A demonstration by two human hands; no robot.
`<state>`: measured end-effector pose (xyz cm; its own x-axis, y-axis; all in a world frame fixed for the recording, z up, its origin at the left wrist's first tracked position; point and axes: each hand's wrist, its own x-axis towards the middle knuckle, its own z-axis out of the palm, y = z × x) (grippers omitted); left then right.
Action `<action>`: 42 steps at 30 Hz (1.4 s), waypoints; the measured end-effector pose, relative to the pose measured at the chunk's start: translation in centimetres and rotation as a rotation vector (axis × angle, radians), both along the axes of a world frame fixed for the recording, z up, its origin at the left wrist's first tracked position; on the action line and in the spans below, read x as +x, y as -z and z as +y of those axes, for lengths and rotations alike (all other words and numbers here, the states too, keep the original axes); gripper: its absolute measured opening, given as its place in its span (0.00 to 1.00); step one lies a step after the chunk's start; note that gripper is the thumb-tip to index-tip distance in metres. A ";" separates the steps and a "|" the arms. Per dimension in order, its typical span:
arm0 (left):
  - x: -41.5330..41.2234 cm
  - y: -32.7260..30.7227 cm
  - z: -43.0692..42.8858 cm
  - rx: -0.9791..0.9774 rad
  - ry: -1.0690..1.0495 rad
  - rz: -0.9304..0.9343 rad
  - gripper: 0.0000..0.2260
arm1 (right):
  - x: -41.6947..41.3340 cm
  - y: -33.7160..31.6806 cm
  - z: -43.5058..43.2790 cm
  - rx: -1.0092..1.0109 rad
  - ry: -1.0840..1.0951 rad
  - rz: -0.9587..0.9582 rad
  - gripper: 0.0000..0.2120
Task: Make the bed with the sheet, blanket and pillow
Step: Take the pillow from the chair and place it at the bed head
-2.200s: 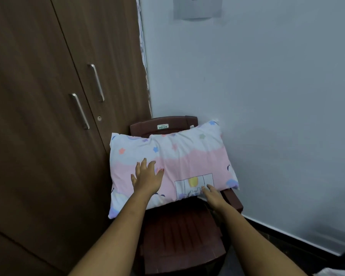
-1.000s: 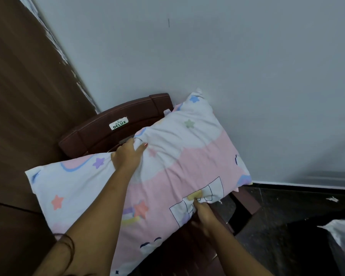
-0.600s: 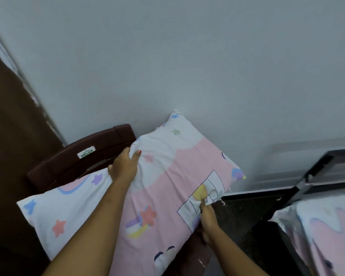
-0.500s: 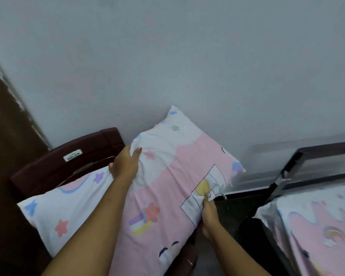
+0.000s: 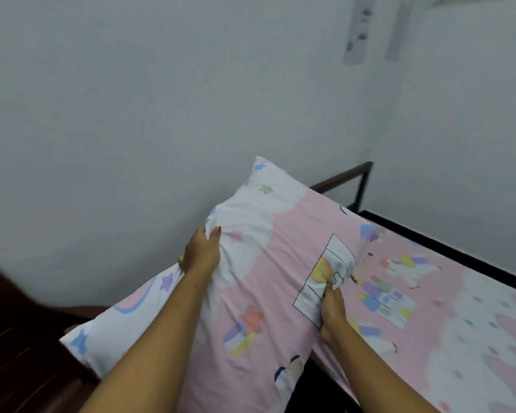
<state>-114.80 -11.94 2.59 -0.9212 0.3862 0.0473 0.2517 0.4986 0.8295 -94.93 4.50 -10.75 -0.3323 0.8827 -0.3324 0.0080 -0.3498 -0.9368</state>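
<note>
- Head view: a pink-and-white pillow [image 5: 251, 293] printed with stars is held up off any surface, tilted, with one corner raised toward the grey wall [image 5: 161, 114].
- Left hand [image 5: 201, 254]: the pillow's upper long edge is gripped; the fingers are curled over the far side and mostly hidden, and the thumb is laid on the near face, where the cloth is bunched.
- Right hand [image 5: 334, 311]: the pillow's lower edge is pinched at a white outlined panel with a yellow patch, the fabric gathered between thumb and fingers.
- The pillow's right end is seen in front of the near end of the bed; its lower left corner is seen above a dark brown chair [image 5: 18, 353], partly blurred.
- A pink printed sheet [image 5: 459, 308] is spread flat over the mattress, in a pattern matched to the pillow.
- A black bed frame [image 5: 429, 236] is seen along the far side against the wall, with a dark rail [image 5: 343, 175] at the corner.
- A blurred pale fixture [image 5: 358, 31] is mounted high on the wall; details cannot be made out.
</note>
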 end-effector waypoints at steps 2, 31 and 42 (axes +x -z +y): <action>2.1 -0.1 3.4 0.005 0.074 -0.003 0.21 | 3.2 -1.1 1.9 0.020 0.078 -0.007 0.20; -1.4 7.8 44.2 -0.029 0.437 -0.234 0.21 | 5.1 1.2 34.3 -0.056 0.484 -0.163 0.25; -1.8 10.1 55.7 -0.092 0.415 -0.246 0.20 | 4.4 2.4 46.0 -0.074 0.476 -0.258 0.24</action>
